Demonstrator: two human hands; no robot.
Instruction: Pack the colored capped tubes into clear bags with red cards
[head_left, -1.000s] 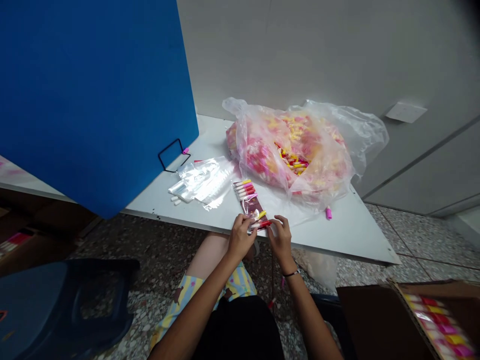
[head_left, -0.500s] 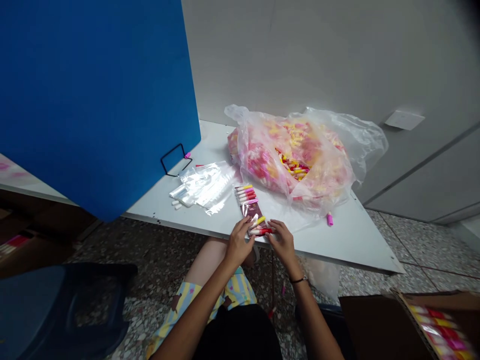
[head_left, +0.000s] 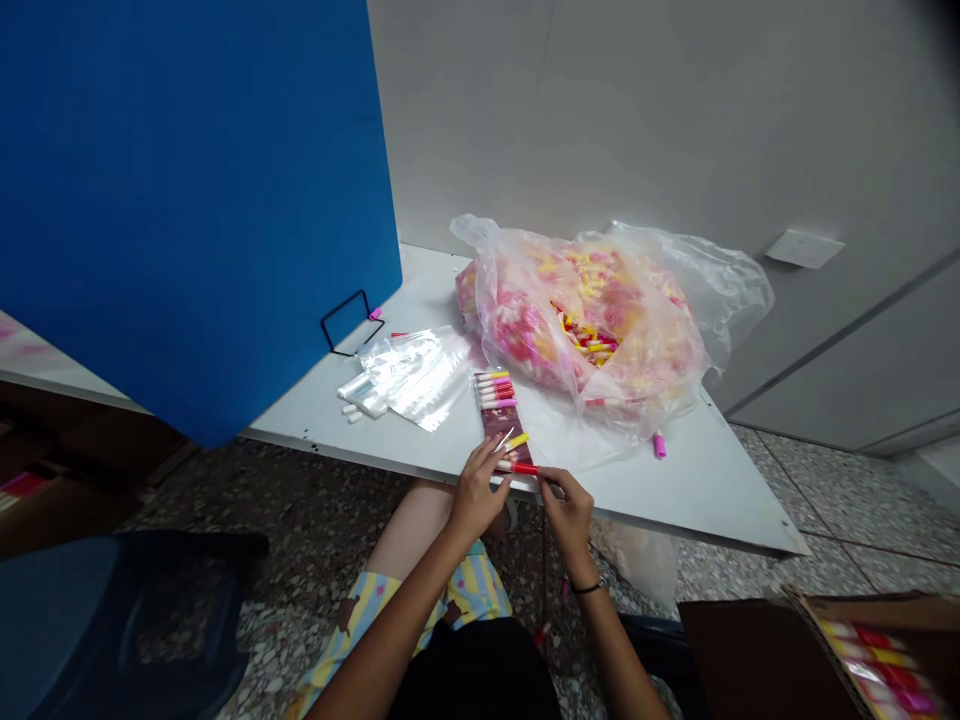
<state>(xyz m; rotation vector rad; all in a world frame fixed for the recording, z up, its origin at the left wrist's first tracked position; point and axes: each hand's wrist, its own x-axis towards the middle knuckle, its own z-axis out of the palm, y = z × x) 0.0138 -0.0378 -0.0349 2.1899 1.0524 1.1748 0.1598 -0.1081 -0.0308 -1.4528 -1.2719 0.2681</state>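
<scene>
My left hand (head_left: 476,495) and my right hand (head_left: 568,517) are at the table's front edge, pinching a slim red-capped plastic tube (head_left: 519,468) between them. It lies just below a dark maroon printed card (head_left: 499,425) that holds a row of several coloured-capped tubes (head_left: 495,390) at its far end. A yellow-capped tube (head_left: 517,441) rests on the card close to my left fingers. Behind them sits a large clear plastic bag (head_left: 592,330) stuffed with pink and yellow tubes.
Loose clear plastic sleeves (head_left: 412,378) lie left of the card, near a black wire stand (head_left: 349,325). A blue partition (head_left: 187,200) overhangs the white table (head_left: 675,490). A pink cap (head_left: 659,445) stands at the right. A cardboard box (head_left: 757,660) of coloured tubes sits at lower right, with a dark stool (head_left: 112,625) at lower left.
The red-capped tube has shifted toward me, off the card's near end, and my right hand has moved down and right along it. The view has tilted slightly.
</scene>
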